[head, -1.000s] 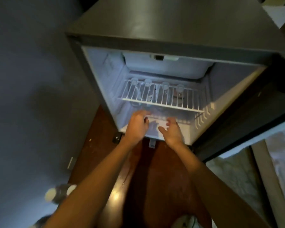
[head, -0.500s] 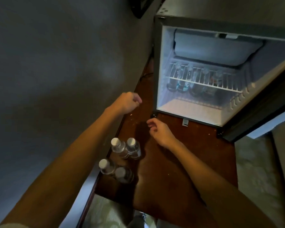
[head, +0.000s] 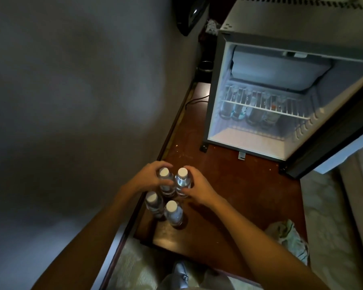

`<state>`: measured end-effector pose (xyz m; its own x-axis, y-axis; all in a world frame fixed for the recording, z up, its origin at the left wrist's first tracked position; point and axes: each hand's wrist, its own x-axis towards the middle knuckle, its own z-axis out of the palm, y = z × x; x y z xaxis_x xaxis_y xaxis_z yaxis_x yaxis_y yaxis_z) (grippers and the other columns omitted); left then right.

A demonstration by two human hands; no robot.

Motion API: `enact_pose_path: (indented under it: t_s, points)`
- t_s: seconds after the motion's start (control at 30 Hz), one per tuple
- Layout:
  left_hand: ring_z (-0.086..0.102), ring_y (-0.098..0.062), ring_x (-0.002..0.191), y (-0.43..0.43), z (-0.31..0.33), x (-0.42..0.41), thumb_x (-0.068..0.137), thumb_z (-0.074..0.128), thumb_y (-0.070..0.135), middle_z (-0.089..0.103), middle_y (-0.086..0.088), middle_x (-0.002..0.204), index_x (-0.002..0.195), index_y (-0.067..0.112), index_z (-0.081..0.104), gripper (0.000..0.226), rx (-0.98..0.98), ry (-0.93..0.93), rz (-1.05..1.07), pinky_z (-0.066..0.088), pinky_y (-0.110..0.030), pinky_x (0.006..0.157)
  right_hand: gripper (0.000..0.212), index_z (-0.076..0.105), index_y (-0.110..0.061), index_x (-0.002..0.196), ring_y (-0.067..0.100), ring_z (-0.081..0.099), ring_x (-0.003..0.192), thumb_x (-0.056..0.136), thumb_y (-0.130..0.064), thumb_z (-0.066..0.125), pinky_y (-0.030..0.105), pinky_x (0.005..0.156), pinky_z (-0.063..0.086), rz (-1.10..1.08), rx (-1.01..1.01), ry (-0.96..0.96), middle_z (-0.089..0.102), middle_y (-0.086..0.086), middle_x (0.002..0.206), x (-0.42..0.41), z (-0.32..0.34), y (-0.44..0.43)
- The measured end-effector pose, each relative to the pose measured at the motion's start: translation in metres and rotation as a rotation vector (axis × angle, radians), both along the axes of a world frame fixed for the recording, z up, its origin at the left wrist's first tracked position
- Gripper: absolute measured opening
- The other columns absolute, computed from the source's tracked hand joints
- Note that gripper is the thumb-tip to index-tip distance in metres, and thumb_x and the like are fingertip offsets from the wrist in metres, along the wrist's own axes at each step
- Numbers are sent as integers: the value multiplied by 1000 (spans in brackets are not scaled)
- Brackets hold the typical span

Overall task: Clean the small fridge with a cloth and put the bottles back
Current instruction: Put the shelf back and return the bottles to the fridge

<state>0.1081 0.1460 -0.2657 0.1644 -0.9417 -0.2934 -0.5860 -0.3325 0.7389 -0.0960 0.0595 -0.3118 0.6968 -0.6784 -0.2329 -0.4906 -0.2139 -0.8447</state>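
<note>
Four bottles stand close together at the table's [head: 228,195] left edge, at about 7 o'clock from the open fridge [head: 266,105]. The left hand [head: 150,178] grips the far left bottle [head: 165,180], and the right hand [head: 198,188] grips the far right bottle [head: 182,181]. A cloth [head: 287,237] lies at 5 o'clock on the table.

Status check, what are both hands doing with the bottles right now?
Left hand wrapped on one far bottle, right hand on the other. Two near bottles untouched. Fridge open, path clear.
</note>
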Motion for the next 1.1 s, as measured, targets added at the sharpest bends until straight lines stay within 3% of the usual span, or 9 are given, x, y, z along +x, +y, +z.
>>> enact_pose_path:
  t_s: [0.13, 0.23, 0.43, 0.6, 0.67, 0.77, 0.93, 1.1]
  points:
    - [59, -7, 112, 5, -10, 5, 69, 87, 24, 62, 12, 121, 126, 31, 58, 65, 44, -23, 18, 51, -29, 94, 81, 37, -42, 139, 16, 47, 129, 71, -39, 80, 47, 106, 45, -54, 0, 16, 46, -9, 140, 11, -10, 5]
    - [59, -7, 111, 0, -19, 0, 68, 88, 18, 64, 11, 119, 128, 28, 58, 68, 47, -66, -18, 49, -24, 94, 69, 44, -44, 130, 12, 51, 122, 68, -56, 73, 44, 103, 47, -110, 21, -6, 51, -12, 131, 15, -14, 9]
    - [63, -7, 101, -20, -17, -2, 69, 86, 32, 67, 12, 106, 117, 29, 61, 55, 95, -217, -86, 53, -29, 89, 57, 51, -37, 126, 11, 55, 116, 76, -35, 79, 41, 100, 51, -195, -6, -33, 58, -11, 125, 15, -20, 6]
    - [63, -6, 94, -54, -1, -30, 69, 85, 19, 66, 12, 100, 111, 23, 64, 47, -13, -195, -56, 47, -16, 77, 62, 54, -25, 130, 14, 60, 115, 75, -23, 83, 36, 99, 52, -341, -37, -64, 63, -4, 125, -5, -6, -28]
    - [63, -6, 93, -76, 9, -47, 70, 83, 17, 65, 13, 99, 109, 26, 62, 45, -86, -176, -54, 48, -19, 77, 63, 56, -22, 128, 15, 61, 113, 72, -17, 85, 32, 97, 51, -416, -55, -75, 65, -2, 122, -20, 5, -52]
    - [63, -9, 92, -115, 19, -72, 69, 82, 26, 66, 11, 100, 109, 30, 56, 47, -144, -152, -2, 46, -23, 75, 62, 59, -19, 125, 18, 63, 112, 69, -17, 86, 32, 97, 51, -543, -108, -95, 67, 1, 121, -44, 21, -91]
    - [64, -18, 98, -184, 28, -114, 74, 82, 34, 68, 1, 109, 113, 24, 55, 49, -195, -191, 74, 52, -34, 85, 66, 56, -19, 130, 20, 58, 117, 72, -15, 86, 31, 98, 47, -635, -173, -89, 63, 3, 128, -79, 35, -153]
    - [65, -22, 101, -247, 27, -141, 77, 81, 34, 69, -2, 111, 115, 20, 55, 47, -213, -183, 156, 42, -25, 77, 62, 58, -28, 126, 21, 60, 111, 71, -20, 85, 39, 94, 52, -675, -182, -102, 65, 0, 121, -99, 27, -211]
